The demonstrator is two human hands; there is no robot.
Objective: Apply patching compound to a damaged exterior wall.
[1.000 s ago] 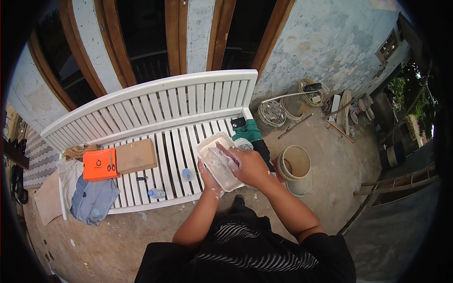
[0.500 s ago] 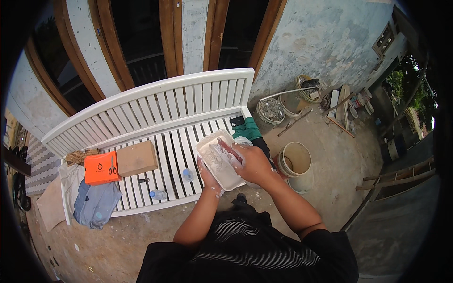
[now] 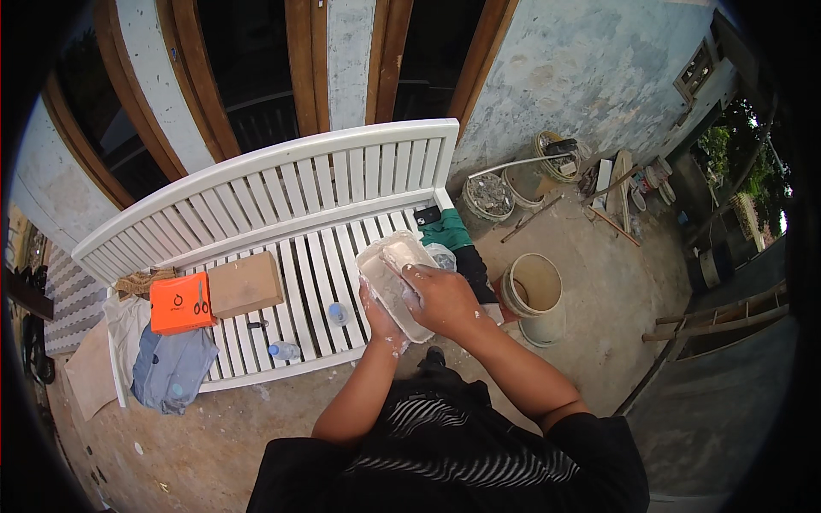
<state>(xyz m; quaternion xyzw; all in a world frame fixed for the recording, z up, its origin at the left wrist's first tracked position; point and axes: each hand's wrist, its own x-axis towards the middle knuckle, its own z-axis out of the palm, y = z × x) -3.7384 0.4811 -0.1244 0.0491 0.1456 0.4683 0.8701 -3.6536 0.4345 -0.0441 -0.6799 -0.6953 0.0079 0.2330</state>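
Observation:
A pale, shallow rectangular tray [image 3: 371, 272], smeared with wet whitish paste, is held tilted in front of me. My left hand [image 3: 381, 321] grips its near left side from below, with white smears on the fingers and wrist. Above the tray's right half, my right hand [image 3: 446, 301] is closed around a putty knife [image 3: 402, 253]. Paste coats the visible part of the tool, and my fingers hide its handle. White spots mark the right hand too.
Behind the tray stands a white slatted bench [image 3: 295, 231]. On it are an orange box [image 3: 180, 303] with scissors, a cardboard box [image 3: 246, 286], two bottles, a phone [image 3: 427, 216] and cloths. To the right, a bucket [image 3: 532, 286] stands on the floor; rubble-filled buckets [image 3: 488, 197] line the wall.
My right hand has turned and shifted slightly left over the tray, so the putty knife's reddish handle no longer shows. The left hand keeps its hold on the tray.

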